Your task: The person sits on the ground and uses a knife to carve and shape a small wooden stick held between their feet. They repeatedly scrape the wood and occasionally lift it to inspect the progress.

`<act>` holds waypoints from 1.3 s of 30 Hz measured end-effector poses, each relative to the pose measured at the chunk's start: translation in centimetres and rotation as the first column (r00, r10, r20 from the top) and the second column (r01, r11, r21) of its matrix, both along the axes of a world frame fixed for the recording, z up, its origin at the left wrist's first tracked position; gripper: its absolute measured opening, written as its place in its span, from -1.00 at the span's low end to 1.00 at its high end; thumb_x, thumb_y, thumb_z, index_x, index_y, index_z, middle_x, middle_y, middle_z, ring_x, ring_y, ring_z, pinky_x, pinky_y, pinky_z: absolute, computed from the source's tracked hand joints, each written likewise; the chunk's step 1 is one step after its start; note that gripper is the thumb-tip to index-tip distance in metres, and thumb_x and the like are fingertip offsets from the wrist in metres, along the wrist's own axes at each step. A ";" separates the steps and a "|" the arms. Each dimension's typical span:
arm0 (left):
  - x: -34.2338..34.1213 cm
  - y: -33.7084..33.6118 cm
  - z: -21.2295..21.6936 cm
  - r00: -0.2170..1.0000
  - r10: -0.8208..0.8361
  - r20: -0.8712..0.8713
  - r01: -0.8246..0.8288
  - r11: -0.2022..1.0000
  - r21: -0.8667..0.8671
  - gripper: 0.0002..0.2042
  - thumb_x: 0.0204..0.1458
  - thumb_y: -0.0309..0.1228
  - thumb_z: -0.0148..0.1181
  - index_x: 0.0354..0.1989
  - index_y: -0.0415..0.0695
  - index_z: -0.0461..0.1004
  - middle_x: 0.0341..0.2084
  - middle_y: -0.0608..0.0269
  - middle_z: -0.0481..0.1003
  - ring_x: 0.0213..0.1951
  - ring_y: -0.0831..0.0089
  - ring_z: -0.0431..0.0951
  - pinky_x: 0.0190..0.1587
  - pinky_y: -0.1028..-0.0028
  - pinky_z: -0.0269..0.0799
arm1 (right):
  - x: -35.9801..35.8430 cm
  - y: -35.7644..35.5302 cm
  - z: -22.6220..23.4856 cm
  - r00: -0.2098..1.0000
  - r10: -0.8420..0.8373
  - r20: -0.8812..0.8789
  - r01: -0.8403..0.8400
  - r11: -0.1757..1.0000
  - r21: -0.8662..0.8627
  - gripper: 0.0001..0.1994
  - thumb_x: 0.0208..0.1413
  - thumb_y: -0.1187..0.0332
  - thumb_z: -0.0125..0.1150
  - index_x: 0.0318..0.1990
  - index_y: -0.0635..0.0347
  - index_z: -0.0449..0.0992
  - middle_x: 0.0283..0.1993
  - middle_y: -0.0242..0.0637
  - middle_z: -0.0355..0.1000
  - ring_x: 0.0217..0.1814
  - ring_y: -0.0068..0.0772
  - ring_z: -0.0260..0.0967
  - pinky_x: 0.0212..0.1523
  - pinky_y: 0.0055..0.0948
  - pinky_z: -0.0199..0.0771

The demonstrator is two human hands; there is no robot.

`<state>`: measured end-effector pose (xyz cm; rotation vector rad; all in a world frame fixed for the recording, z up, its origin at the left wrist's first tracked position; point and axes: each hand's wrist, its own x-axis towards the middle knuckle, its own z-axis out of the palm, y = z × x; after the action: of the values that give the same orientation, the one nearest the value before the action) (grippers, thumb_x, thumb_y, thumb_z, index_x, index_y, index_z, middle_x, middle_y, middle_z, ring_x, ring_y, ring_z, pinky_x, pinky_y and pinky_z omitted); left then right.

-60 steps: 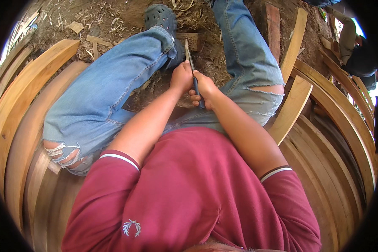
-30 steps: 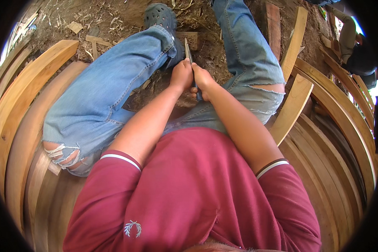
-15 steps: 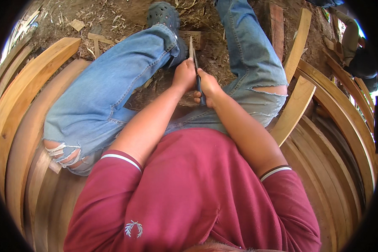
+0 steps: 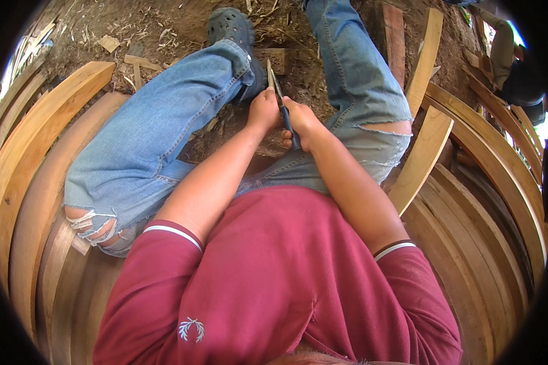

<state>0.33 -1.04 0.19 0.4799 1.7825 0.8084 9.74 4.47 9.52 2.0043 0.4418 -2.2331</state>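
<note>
Between my knees, both hands are close together. My left hand (image 4: 264,110) is closed around a slim, pale, pointed stick of wood (image 4: 270,74), which points away from me. A knife with a dark blue handle (image 4: 294,139) is gripped in my right hand (image 4: 301,123). Its narrow dark blade (image 4: 276,84) slants forward and left, right beside the stick. Whether the blade touches the wood is too fine to make out. The lower end of the stick is hidden in my left fist.
Long timber boards (image 4: 18,182) lie on my left, and more planks (image 4: 475,243) on my right. A cut board (image 4: 421,161) juts up by my right knee. Ahead, a wood block (image 4: 274,59) rests on chip-strewn dirt (image 4: 158,30). Another person's arm (image 4: 503,52) shows far right.
The stick's tip and the knife have swung slightly left, and the knife slants more. A small gap now shows between blade and stick. Both hands keep their grip.
</note>
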 end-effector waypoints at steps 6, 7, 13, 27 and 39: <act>0.1 0.1 -0.2 0.998 0.009 0.069 -0.005 0.999 -0.050 -0.51 0.32 -0.10 -0.28 -0.31 -0.26 0.49 -0.42 -0.02 0.53 -0.33 0.12 0.50 -0.15 0.20 0.35 | -0.1 0.7 -1.4 1.000 0.002 -0.015 -0.002 0.999 -0.042 -0.66 0.37 -0.02 -0.15 -0.32 0.02 0.23 -0.52 -0.39 0.15 -0.74 -0.54 0.02 -0.75 -0.39 0.10; 0.1 0.0 -0.7 0.999 0.001 0.049 0.001 0.999 -0.035 -0.51 0.32 -0.10 -0.29 -0.28 -0.26 0.50 -0.41 -0.04 0.54 -0.31 0.11 0.51 -0.13 0.19 0.35 | -0.3 0.7 -1.5 1.000 0.012 -0.013 -0.012 0.999 -0.037 -0.66 0.37 -0.02 -0.15 -0.31 0.02 0.24 -0.52 -0.39 0.15 -0.75 -0.54 0.02 -0.75 -0.39 0.10; 0.0 0.3 0.1 0.997 -0.067 -0.022 0.066 0.997 -0.041 -0.49 0.33 -0.15 -0.31 -0.26 -0.33 0.52 -0.24 -0.34 0.53 -0.11 -0.25 0.51 -0.03 0.02 0.34 | -0.6 -0.3 -2.0 0.998 0.048 0.031 -0.049 0.998 0.042 -0.63 0.37 -0.04 -0.16 -0.27 0.07 0.30 -0.54 -0.36 0.20 -0.76 -0.50 0.02 -0.74 -0.39 0.15; -0.2 0.2 0.4 0.997 -0.074 -0.016 0.074 0.997 -0.023 -0.50 0.33 -0.15 -0.30 -0.23 -0.32 0.52 -0.25 -0.32 0.54 -0.13 -0.26 0.50 -0.04 0.03 0.35 | -1.2 -0.8 -3.0 0.998 0.049 0.050 -0.053 0.995 0.089 -0.57 0.37 -0.07 -0.20 -0.24 0.13 0.33 -0.57 -0.33 0.21 -0.73 -0.47 0.09 -0.75 -0.34 0.18; 0.1 -0.1 0.4 0.985 -0.119 -0.129 0.114 0.993 -0.044 -0.51 0.34 -0.16 -0.31 -0.21 -0.31 0.52 -0.24 -0.27 0.55 -0.15 -0.19 0.53 -0.05 0.06 0.37 | -0.9 -0.8 -2.2 0.998 0.050 0.041 -0.053 0.997 0.056 -0.53 0.37 -0.09 -0.22 -0.30 0.15 0.35 -0.58 -0.35 0.22 -0.73 -0.47 0.07 -0.73 -0.32 0.22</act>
<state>0.41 -1.11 0.59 0.6194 1.8680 0.6748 8.82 3.66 7.27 2.0366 0.5528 -2.1705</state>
